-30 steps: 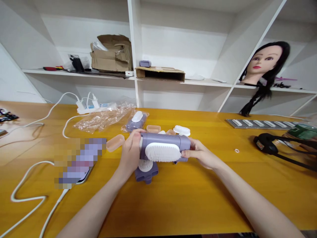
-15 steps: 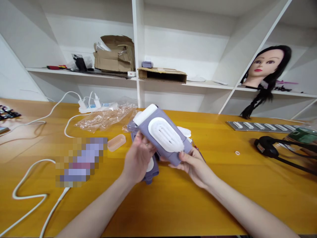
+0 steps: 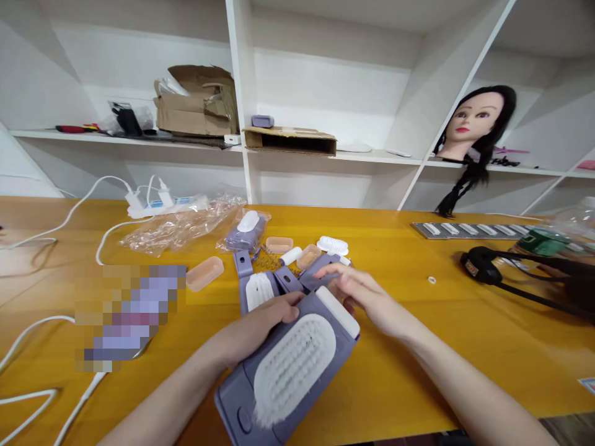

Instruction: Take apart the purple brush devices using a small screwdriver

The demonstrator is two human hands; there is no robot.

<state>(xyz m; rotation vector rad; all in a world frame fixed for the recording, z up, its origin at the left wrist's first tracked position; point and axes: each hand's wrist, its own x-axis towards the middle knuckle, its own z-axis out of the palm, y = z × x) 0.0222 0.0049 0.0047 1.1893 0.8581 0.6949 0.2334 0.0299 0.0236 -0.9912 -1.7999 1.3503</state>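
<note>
My left hand (image 3: 263,325) grips a purple scrubbing brush (image 3: 341,365) by its upper left side, thumb on its face. The brush is a flat purple body with an oval patch of white bristles and a white strip at its upper right end. It is tilted, with its bristle face toward me. Beside the white end is my right hand (image 3: 367,297), fingers loosely stretched; some fingertips are hidden behind the brush, so I cannot tell whether they touch it. Behind lie a second purple brush (image 3: 260,290) and a purple part (image 3: 320,269), partly covered by my hands.
Peach oval trays (image 3: 205,274), a white bristle pad (image 3: 333,246), a white roller (image 3: 291,256) and springs lie behind. A bagged brush (image 3: 246,232), plastic film (image 3: 171,229), a metal strip (image 3: 465,230), a black strap (image 3: 483,266) and white cables surround the work spot.
The brush has turned, its white end swinging from upper left to upper right, and come lower and nearer. My right hand has released the brush's lower corner. The view has shifted right.
</note>
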